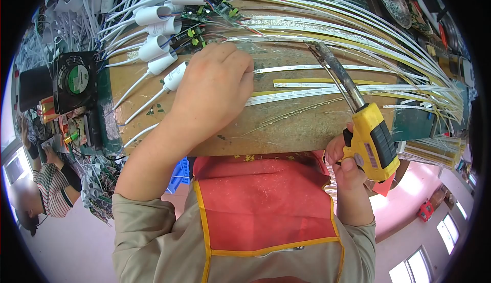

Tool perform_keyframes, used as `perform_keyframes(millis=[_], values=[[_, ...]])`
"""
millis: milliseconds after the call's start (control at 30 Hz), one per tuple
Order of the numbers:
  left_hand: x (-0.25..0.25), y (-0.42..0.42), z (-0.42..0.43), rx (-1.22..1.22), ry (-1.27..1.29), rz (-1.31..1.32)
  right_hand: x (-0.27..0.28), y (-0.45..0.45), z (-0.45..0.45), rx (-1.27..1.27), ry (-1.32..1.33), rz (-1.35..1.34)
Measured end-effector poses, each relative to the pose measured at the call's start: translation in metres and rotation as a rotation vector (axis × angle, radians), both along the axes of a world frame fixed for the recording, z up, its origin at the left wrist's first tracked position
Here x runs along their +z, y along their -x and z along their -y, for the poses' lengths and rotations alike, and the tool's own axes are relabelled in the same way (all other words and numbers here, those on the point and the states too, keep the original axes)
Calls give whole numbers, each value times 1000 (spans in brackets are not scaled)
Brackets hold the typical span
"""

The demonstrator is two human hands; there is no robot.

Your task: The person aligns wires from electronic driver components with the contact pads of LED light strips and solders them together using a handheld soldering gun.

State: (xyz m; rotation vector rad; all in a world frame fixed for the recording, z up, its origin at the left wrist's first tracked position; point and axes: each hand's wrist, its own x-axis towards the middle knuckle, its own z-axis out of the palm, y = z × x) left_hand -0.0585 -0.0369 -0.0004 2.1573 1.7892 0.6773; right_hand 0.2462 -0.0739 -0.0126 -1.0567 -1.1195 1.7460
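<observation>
My left hand (215, 86) is closed over the wooden board, its fingertips turned away and hidden, so what it pinches cannot be made out. Beside it lie a white lamp base (176, 77) with a cable and thin white LED strips (291, 68). My right hand (345, 160) grips a yellow and black soldering gun (372, 139) at the handle. The gun points up and away from me, and its metal tip (319, 50) is above the strips. Beyond my left hand are small green circuit boards (192, 37) wired to more white lamp bases (152, 48).
A black fan (75, 80) stands at the board's left. Bundled LED strips (409, 52) stretch to the right. A round metal dish (391, 1) sits at the far right. Another person in a striped top (53, 191) is at the left, near heaped circuit boards (99, 186).
</observation>
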Motion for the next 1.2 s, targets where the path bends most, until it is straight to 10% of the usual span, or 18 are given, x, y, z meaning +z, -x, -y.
perform_keyframes(millis=[1200], values=[[34, 39, -14, 24, -346, -391, -19, -8, -27, -168, -141, -239]])
